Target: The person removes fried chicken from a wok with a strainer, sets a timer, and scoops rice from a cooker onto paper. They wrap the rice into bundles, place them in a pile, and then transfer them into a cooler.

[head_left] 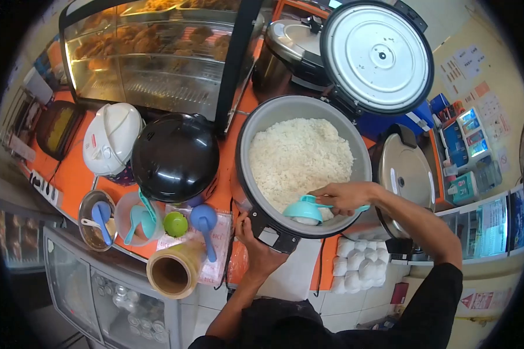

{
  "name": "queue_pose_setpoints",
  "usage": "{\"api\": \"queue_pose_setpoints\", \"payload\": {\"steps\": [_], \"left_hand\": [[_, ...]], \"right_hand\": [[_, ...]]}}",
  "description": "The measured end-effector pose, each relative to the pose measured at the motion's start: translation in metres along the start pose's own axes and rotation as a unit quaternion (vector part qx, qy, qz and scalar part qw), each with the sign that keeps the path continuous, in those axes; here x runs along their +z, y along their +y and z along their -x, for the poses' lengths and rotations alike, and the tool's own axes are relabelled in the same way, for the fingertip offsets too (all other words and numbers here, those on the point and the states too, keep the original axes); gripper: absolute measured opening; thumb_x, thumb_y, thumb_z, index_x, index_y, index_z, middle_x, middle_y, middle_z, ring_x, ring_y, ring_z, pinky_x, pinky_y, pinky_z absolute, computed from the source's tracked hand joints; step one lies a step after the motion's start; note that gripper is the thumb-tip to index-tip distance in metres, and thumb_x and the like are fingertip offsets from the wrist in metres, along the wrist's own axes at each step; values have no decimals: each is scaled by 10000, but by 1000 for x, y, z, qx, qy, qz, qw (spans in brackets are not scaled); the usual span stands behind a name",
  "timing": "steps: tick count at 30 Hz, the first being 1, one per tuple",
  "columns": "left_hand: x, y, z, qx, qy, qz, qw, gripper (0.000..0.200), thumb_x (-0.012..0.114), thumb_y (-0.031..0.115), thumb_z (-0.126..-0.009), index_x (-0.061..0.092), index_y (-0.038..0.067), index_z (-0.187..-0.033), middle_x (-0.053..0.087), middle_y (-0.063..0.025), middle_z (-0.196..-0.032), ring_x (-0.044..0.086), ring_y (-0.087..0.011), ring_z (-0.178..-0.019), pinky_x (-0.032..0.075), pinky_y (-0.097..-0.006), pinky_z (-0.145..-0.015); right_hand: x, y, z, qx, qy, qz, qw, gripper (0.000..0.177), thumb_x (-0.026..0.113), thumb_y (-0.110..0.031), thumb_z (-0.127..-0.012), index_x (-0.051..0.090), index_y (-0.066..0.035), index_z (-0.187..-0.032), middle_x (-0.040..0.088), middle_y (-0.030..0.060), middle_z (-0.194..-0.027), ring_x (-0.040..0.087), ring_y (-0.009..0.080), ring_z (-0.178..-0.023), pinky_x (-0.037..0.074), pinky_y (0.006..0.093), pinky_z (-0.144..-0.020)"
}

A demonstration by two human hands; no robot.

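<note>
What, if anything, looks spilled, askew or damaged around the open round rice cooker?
Nothing clearly stands out: the cooked white rice sits inside the round grey metal pot, the turquoise plastic scoop is in the bare right hand, and no spill shows on the visible orange counter.

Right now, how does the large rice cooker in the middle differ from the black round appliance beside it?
The large rice cooker stands open, showing white rice; the black appliance is closed. The large rice cooker also looks wider than the black appliance. Both look round from above.
</note>
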State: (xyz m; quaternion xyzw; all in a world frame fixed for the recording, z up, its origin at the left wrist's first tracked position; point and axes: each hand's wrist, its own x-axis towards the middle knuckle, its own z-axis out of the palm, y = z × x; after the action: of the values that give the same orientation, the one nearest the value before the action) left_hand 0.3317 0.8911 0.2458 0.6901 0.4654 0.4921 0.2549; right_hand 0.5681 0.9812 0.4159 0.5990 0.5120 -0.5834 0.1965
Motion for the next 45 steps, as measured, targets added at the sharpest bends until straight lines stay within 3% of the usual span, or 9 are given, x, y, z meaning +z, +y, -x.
{"api": "queue_pose_setpoints", "payload": {"steps": [8, 13, 22, 28, 35, 38, 39, 42, 45], "left_hand": [[3, 0, 3, -12, 8, 33, 999, 1390, 1000, 302, -625, -6, -15, -1529, 188, -267, -1470, 287, -412, -1356, 266, -569, -1126], [3, 2, -1, -11, 9, 27, 1000, 1377, 1002, 293, -624, 7, 3, -1531, 170, -250, -1474, 260, -406, -1367, 262, -555, -1129], [7, -3, 8, 8, 44, 60, 997, 1306, 959, 419, -643, 126, -86, -1512, 228, -271, -1456, 241, -454, -1353, 233, -592, -1119], [-8, 12, 1, 1, -5, 2, 1000, 1385, 995, 356, -604, 32, -30, -1522, 200, -246, -1474, 261, -406, -1368, 258, -562, -1134], [-27, -10, 34, -4, -40, 88, 995, 1548, 988, 431, -605, -132, -29, -1569, -20, -298, -1646, 100, -417, -1536, 162, -532, -1228], [-25, -52, 86, -32, -130, 15, 991, 1427, 952, 451, -652, -6, -26, -1596, 71, -306, -1639, 95, -447, -1538, 152, -524, -1235], [-23, -77, 108, 15, -273, -78, 959, 1265, 870, 541, -723, 147, -4, -1606, 119, -284, -1656, 82, -456, -1548, 117, -575, -1230], [-26, -101, 162, 33, -423, -157, 892, 1182, 820, 624, -729, 282, 13, -1586, 206, -245, -1659, 111, -420, -1560, 116, -620, -1218], [-26, -113, 210, 24, -453, -224, 863, 1190, 761, 682, -738, 259, 37, -1603, 152, -207, -1690, 76, -378, -1577, 61, -624, -1231]], "right_hand": [[-15, -4, -10, 17, -92, -87, 992, 539, 341, -347, -1126, 279, -159, -1627, 455, -15, -726, 430, 81, -562, 405, 246, -493], [16, -8, -39, -31, 15, -57, 998, 439, 324, -281, -1121, 408, -23, -1467, 578, 105, -837, 573, 155, -613, 511, 322, -523], [7, -10, -35, -36, -12, -20, 999, 410, 335, -290, -1107, 468, 36, -1316, 601, 147, -839, 606, 198, -622, 520, 355, -541], [1, 13, -29, -63, -44, -201, 977, 372, 412, -331, -1100, 534, -100, -1366, 438, -7, -720, 396, 56, -548, 338, 220, -420], [22, 60, 34, -185, -50, -548, 814, 198, 430, -274, -1103, 552, -131, -1169, 402, -47, -695, 308, -26, -470, 236, 131, -339], [76, 80, 54, -210, -21, -609, 764, 204, 436, -238, -1091, 550, -76, -1142, 413, -29, -677, 320, -22, -453, 239, 142, -321], [101, 95, 53, -211, -33, -645, 734, 207, 432, -231, -1089, 550, -66, -1132, 415, -24, -673, 318, -20, -448, 236, 146, -317], [191, 151, 31, -205, -78, -725, 653, 225, 417, -219, -1088, 550, -50, -1152, 416, -13, -671, 310, -15, -435, 227, 158, -307], [287, 200, -17, -185, -85, -789, 580, 237, 413, -227, -1094, 543, -54, -1188, 413, -11, -676, 305, -14, -431, 225, 156, -311]]}}
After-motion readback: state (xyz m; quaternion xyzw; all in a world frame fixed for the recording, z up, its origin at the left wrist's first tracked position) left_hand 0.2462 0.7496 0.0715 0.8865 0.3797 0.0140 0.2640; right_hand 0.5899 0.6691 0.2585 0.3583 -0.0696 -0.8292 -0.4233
